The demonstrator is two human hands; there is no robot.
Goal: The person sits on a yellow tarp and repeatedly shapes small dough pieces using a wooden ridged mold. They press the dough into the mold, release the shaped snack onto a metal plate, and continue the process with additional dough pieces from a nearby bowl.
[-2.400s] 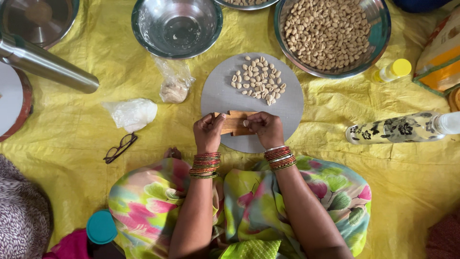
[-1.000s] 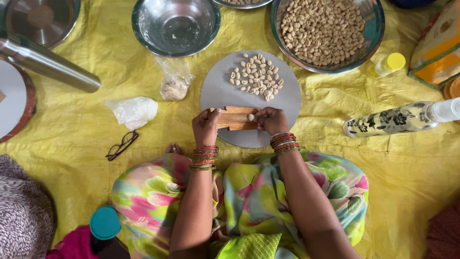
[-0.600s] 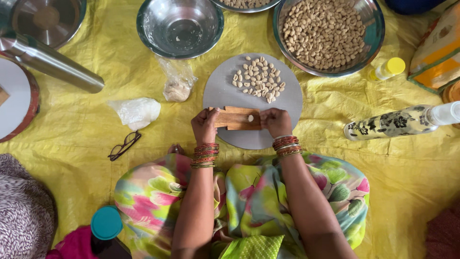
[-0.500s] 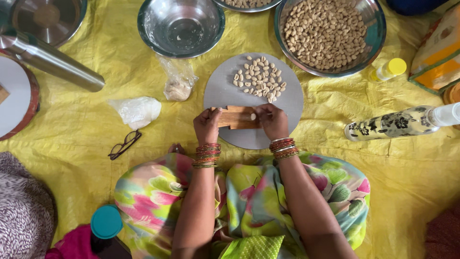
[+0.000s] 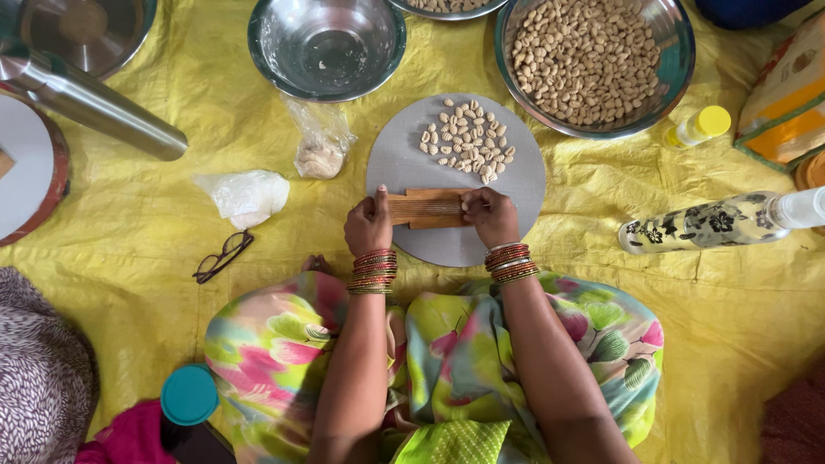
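Showing a seated person shaping small dough pieces; all places are given relative to the round grey board point(image 5: 404, 163).

Ridged wooden paddle point(image 5: 425, 209): lies flat on the near half of the round grey board, long side running left to right.
Left hand point(image 5: 368, 225): grips the paddle's left end, fingers curled around it, thumb pointing away from the body.
Right hand point(image 5: 490, 215): rests at the paddle's right end, fingertips closed narrowly on a small pale dough piece point(image 5: 467, 204) pressed against the ridges.
Shaped pieces point(image 5: 468, 142): a loose heap on the far half of the board, apart from the paddle.
Large steel bowl point(image 5: 679, 60): beyond the board to the right, filled with many more shaped pieces (same pale colour).
Empty steel bowl point(image 5: 326, 43): beyond the board to the left.
Small plastic bag point(image 5: 320, 146): just left of the board, holding a pale lump.
White dough lump in plastic point(image 5: 245, 193): further left of the board.
Eyeglasses point(image 5: 222, 255): left of the board, nearer the person.
Patterned bottle point(image 5: 713, 223): lying on its side, right of the board.
Yellow cloth point(image 5: 129, 223): underlies the board and everything around it.
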